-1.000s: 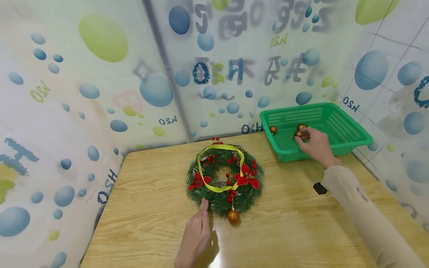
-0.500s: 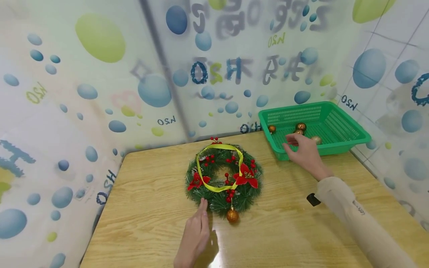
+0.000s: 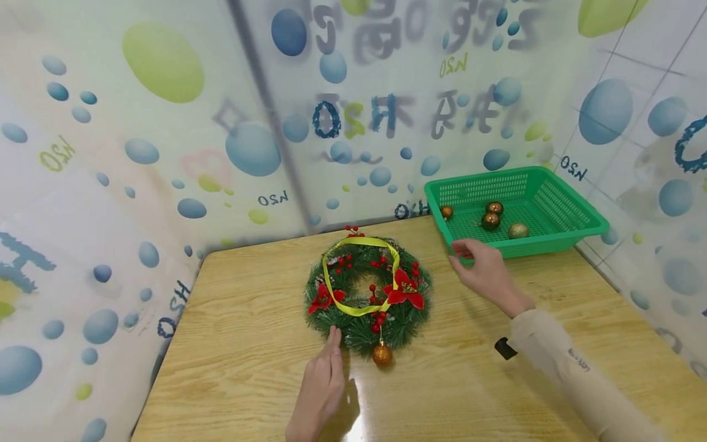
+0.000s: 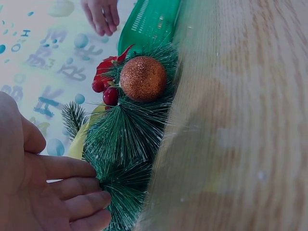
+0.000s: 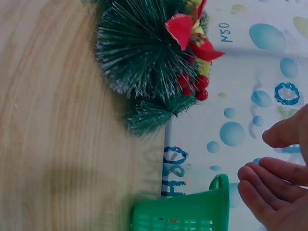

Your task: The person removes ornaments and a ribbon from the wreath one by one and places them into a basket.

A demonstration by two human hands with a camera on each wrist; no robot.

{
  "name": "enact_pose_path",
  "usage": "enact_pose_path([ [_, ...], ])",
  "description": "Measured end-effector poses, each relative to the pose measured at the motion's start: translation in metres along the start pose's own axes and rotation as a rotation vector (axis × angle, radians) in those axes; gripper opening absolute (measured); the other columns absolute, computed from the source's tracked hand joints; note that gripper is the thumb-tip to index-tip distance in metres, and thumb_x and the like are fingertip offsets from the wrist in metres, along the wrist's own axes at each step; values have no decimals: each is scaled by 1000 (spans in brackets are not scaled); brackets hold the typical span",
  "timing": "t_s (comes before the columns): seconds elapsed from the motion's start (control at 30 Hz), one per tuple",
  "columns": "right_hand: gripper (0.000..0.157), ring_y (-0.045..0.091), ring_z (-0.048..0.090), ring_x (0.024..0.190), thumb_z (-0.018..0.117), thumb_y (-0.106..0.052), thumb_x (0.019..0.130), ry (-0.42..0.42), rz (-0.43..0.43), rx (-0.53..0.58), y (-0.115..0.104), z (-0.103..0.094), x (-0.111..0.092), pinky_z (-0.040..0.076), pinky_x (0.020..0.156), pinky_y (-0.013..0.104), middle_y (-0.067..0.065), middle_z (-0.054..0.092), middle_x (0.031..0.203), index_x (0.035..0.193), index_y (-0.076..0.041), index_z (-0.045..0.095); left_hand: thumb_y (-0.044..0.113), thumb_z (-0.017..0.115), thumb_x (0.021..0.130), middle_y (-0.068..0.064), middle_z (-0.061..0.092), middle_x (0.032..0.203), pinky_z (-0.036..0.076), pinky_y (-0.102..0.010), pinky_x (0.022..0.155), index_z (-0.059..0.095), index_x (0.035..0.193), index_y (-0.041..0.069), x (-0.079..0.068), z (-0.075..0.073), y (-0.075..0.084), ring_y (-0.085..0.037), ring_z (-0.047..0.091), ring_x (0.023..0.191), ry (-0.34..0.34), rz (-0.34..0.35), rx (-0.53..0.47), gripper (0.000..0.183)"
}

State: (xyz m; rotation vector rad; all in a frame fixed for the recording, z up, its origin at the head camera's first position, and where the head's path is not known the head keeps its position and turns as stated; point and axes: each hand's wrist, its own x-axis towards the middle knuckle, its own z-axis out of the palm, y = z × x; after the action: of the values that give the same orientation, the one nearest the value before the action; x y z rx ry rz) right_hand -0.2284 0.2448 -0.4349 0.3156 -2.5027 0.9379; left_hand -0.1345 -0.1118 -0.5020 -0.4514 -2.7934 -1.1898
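Note:
A green wreath with red flowers, red berries and a yellow ribbon lies on the table. An orange glitter ball hangs at its near edge. My left hand has its fingers straight, their tips against the wreath's near left side; the left wrist view shows these fingers at the needles. Between wreath and basket, my right hand is held up just before the green basket. Its fingers are loosely bent, the thumb apart, and nothing shows between them.
Inside the basket lie several baubles: two shiny brown ones, a gold one and a small orange one by the left wall. Bubble-printed sheets stand behind and beside the wooden table.
My right hand has come out of the basket, moving left and nearer to me, and the gold bauble it covered now shows. The left hand stays at the wreath.

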Motion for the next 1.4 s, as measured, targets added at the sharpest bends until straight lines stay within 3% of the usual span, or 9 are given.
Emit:
enact_pose_path([
  [0.43, 28, 32, 72, 93, 71, -10, 94, -102, -43, -17, -12, 25, -26, 63, 82, 49, 19, 73, 110, 118, 4, 68, 21, 25, 113, -24, 35, 158, 35, -50, 118, 38, 149, -10, 0, 0, 0, -42, 40, 143, 5, 0, -5, 49],
  [1.0, 29, 30, 73, 96, 72, -2, 90, -179, -120, 77, -25, 55, -55, 65, 83, 41, 19, 74, 111, 118, 6, 67, 21, 24, 113, -25, 33, 158, 34, -50, 119, 36, 150, -10, 0, 0, 2, -42, 39, 144, 4, -3, -22, 50],
  [1.4, 40, 39, 72, 104, 69, -5, 93, -215, -106, 50, -32, 59, -59, 63, 87, 47, 28, 68, 126, 130, 11, 62, 20, 26, 113, -24, 31, 160, 32, -52, 121, 36, 150, -9, -2, 4, 7, -42, 38, 145, -19, -18, -16, 49],
])
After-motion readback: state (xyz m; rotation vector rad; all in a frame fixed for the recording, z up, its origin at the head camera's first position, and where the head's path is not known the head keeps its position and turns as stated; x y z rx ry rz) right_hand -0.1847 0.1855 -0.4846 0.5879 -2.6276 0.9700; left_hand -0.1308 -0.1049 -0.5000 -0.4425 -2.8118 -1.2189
